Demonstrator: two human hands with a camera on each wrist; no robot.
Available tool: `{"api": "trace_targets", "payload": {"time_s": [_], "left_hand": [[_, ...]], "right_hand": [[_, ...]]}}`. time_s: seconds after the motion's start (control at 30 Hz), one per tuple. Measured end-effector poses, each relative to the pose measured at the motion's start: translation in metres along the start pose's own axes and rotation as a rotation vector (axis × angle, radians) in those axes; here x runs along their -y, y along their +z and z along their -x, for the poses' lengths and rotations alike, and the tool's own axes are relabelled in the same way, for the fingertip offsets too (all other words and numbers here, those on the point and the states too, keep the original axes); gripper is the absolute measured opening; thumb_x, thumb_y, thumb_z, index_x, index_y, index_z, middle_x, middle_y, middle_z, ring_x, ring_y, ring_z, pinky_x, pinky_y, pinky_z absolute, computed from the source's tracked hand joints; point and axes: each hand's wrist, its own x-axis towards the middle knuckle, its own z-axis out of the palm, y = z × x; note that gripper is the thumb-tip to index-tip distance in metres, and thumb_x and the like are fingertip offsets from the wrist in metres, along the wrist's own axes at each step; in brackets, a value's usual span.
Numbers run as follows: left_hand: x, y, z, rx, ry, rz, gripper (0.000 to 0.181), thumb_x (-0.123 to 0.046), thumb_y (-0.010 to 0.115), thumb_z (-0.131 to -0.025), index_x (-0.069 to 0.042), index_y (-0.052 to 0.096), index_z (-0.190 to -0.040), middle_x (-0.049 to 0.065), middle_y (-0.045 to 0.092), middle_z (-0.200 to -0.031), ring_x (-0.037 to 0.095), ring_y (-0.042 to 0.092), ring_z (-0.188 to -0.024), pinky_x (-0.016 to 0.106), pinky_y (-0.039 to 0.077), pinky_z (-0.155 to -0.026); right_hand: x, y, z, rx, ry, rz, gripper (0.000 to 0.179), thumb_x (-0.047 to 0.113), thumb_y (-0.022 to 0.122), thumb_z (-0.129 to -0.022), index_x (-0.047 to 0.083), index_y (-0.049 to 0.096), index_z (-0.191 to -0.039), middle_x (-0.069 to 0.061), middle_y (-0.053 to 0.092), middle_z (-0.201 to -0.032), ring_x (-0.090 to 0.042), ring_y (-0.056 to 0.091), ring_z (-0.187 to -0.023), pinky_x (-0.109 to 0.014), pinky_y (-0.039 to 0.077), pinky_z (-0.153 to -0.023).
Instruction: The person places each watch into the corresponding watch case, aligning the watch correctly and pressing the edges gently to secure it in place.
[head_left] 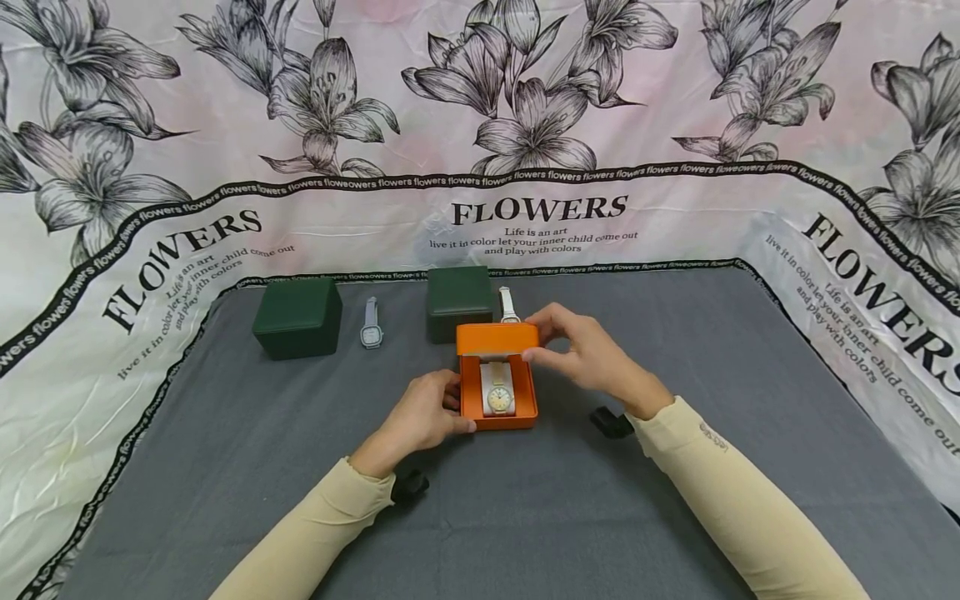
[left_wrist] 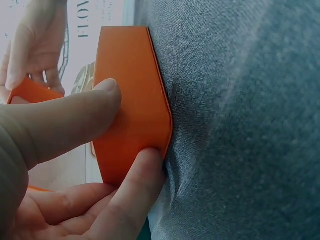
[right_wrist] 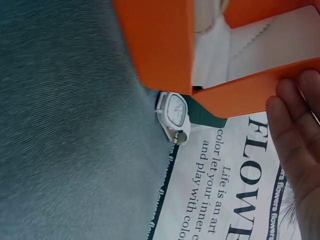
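An orange watch box (head_left: 528, 404) stands on the grey cloth with its lid (head_left: 497, 338) raised. Inside, a pale-strapped watch with a round cream dial (head_left: 498, 399) sits on a white cushion. My left hand (head_left: 422, 412) grips the box's near left corner; in the left wrist view its thumb (left_wrist: 95, 107) presses the front wall and the fingers lie round the side. At the lid's right end, my right hand (head_left: 583, 352) holds the edge between thumb and fingers. The right wrist view shows those fingers (right_wrist: 295, 112) against the lid's outer face, the thumb hidden.
Two dark green boxes, one at the left (head_left: 297, 318) and one behind the orange box (head_left: 459, 300), stand shut. A silver watch (head_left: 371, 325) lies between them. A white-strapped watch (head_left: 507, 306) lies behind the orange box. Floral printed cloth (head_left: 540, 217) rises at the back.
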Motion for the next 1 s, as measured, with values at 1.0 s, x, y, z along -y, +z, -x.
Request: {"api": "trace_targets", "payload": {"time_s": [1.0], "left_hand": [[0.000, 0.003, 0.004, -0.034, -0.046, -0.040, 0.056, -0.016, 0.087, -0.068, -0.002, 0.060, -0.116, 0.005, 0.067, -0.100, 0.016, 0.064, -0.087, 0.032, 0.054, -0.075]], "right_hand": [[-0.005, 0.032, 0.039, -0.077, -0.283, 0.195, 0.043, 0.020, 0.085, -0.072, 0.012, 0.060, -0.107, 0.003, 0.060, -0.098, -0.011, 0.055, -0.086, -0.037, 0.052, -0.075]]}}
